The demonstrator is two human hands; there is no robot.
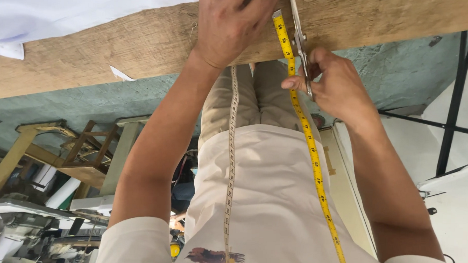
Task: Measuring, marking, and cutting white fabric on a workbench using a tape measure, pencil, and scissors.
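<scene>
My left hand rests palm down on the wooden table top, fingers spread near its edge. My right hand grips a pair of metal scissors whose blades reach up over the table. A yellow measuring tape hangs around my neck; one end lies on the table beside the scissors and passes under my right fingers. Its other, paler side runs down my cream shirt.
White cloth lies on the table at upper left. A small white scrap sits near the table's edge. Wooden furniture frames and sewing machines stand at left. A black metal stand is at right.
</scene>
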